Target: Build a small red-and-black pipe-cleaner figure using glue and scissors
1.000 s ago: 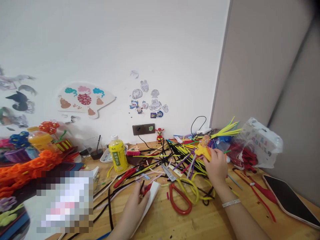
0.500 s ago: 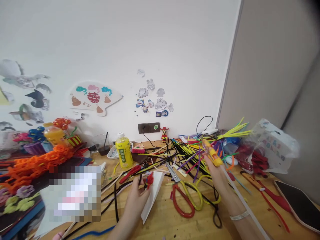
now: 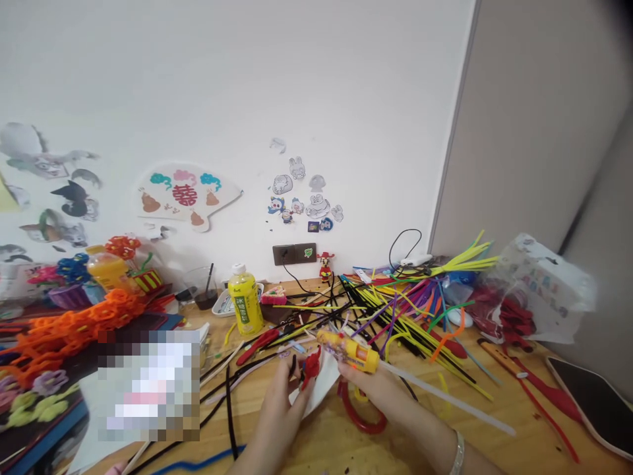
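As right hand (image 3: pixel 370 389) grips glue gun (image 3: pixel 349 351), left hand (image 3: pixel 279 415) pinches red figure (image 3: pixel 311 368), just beside

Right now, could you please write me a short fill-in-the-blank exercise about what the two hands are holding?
The right hand grips a yellow ____.
A long white ____ sticks out of its back end.
The left hand pinches a small ____ piece above white paper.

Missing words: glue gun; glue stick; red.
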The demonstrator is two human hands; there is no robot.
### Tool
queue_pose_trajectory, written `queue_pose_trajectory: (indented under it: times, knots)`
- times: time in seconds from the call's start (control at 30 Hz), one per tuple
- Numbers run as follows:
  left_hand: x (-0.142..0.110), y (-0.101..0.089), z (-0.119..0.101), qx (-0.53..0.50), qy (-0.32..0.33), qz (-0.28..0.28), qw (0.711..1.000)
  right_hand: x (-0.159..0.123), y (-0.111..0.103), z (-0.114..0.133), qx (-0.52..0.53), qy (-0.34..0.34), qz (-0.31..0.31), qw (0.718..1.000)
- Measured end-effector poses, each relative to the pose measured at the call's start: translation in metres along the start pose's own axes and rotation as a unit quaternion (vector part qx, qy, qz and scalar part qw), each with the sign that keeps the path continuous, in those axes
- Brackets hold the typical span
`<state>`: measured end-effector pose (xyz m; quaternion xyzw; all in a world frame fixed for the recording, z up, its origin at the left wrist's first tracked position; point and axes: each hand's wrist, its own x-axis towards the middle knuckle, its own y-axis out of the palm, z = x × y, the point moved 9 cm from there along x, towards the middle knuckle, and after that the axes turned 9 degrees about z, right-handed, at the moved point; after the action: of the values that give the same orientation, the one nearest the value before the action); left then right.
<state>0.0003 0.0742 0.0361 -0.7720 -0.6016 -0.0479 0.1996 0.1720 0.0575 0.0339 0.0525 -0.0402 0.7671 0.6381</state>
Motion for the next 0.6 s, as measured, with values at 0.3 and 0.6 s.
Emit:
queue_pose_trajectory:
  times: [0.3, 0.6]
  knots:
    - [0.003, -0.018, 0.016, -0.163, -0.059, -0.111, 0.979, 0.004, -0.012, -0.01, 0.018, 0.027, -0.048, 0.998]
    - [0.0, -0.022, 0.022, -0.272, -0.165, -0.125, 0.94, 0.002, -0.044, -0.003, -0.054, -0.031, -0.166, 0.984]
